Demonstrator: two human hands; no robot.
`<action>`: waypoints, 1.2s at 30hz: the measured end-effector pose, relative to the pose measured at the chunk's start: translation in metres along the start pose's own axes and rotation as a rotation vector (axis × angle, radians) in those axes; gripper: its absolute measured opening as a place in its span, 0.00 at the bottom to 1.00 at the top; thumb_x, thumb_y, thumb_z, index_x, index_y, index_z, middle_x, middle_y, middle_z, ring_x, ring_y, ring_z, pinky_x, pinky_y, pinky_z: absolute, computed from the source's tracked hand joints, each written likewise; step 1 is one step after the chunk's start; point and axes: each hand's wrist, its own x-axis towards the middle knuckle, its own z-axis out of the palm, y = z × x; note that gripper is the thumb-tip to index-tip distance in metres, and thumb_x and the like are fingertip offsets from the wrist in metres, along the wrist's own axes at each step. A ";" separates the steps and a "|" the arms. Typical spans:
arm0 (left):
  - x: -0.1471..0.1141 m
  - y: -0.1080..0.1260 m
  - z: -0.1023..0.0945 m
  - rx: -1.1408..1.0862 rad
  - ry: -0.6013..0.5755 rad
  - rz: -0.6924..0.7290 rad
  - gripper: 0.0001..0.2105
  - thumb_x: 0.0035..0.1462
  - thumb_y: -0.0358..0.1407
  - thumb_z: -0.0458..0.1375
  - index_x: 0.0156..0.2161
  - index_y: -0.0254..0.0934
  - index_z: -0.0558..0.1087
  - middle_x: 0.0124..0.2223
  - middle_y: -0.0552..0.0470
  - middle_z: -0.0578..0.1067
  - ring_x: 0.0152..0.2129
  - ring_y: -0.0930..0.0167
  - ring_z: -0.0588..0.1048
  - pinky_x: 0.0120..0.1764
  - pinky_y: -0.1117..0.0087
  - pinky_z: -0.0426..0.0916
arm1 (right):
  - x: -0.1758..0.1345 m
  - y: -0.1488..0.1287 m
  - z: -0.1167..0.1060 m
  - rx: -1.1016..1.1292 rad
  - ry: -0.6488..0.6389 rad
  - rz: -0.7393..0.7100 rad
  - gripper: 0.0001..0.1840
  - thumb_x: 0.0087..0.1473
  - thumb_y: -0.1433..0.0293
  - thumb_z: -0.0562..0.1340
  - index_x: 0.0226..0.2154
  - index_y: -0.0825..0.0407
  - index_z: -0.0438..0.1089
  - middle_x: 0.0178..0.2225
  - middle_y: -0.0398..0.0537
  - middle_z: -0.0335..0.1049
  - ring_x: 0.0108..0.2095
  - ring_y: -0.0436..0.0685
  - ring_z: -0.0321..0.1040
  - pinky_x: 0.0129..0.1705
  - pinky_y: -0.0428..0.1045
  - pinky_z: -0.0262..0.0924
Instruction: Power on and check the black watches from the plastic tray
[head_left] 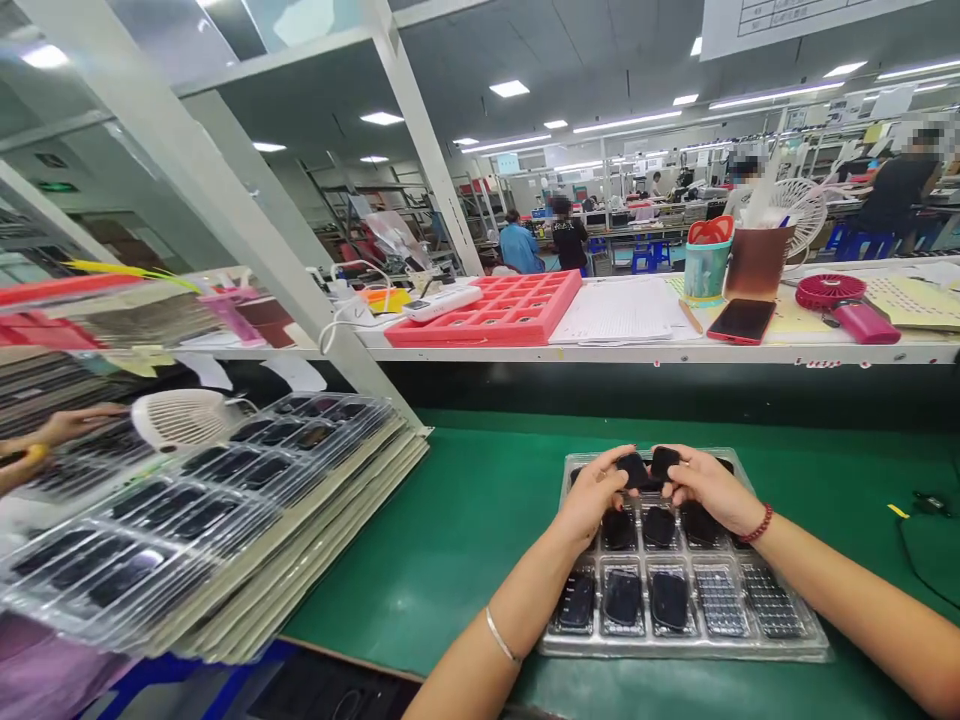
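Observation:
My left hand [596, 492] pinches a small black rounded-square piece [633, 471] above the far rows of a clear plastic tray [637, 640]. Close beside it, my right hand [709, 487] grips a second black piece [664, 463] of similar shape between thumb and fingers. The tray lies flat on the green bench and has rows of pockets. Several pockets hold flat black pieces, such as one in the near row [669, 600]. Two near-row pockets at the right, including this bare pocket [721, 600], show only ribbed plastic. My hands partly hide the far row.
Stacked clear trays [247, 520] with dark pieces stand at left, beside a white fan [184, 418] and another person's hand [79, 422]. A shelf edge [675, 354] crosses ahead, bearing a red divided tray [510, 310], papers and a phone [741, 322]. A black cable [911, 555] lies right.

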 end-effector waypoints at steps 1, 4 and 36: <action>-0.001 -0.001 -0.001 -0.016 -0.006 -0.003 0.24 0.48 0.37 0.60 0.52 0.36 0.66 0.38 0.47 0.73 0.26 0.74 0.72 0.22 0.78 0.60 | 0.001 0.004 -0.002 0.058 0.010 0.010 0.20 0.49 0.67 0.61 0.47 0.53 0.65 0.31 0.47 0.72 0.25 0.50 0.69 0.25 0.44 0.66; -0.005 -0.002 -0.001 -0.024 -0.038 -0.012 0.26 0.49 0.40 0.60 0.54 0.37 0.65 0.39 0.47 0.73 0.27 0.73 0.72 0.23 0.78 0.60 | -0.003 0.007 -0.011 0.171 0.000 0.020 0.22 0.52 0.66 0.61 0.50 0.51 0.64 0.39 0.51 0.72 0.32 0.52 0.71 0.31 0.47 0.69; -0.009 -0.003 0.006 0.182 -0.036 0.027 0.19 0.49 0.29 0.55 0.49 0.35 0.65 0.43 0.46 0.73 0.29 0.72 0.74 0.26 0.76 0.62 | -0.013 -0.002 -0.002 -0.093 -0.147 -0.042 0.20 0.50 0.67 0.59 0.47 0.50 0.63 0.39 0.49 0.68 0.31 0.53 0.67 0.29 0.48 0.66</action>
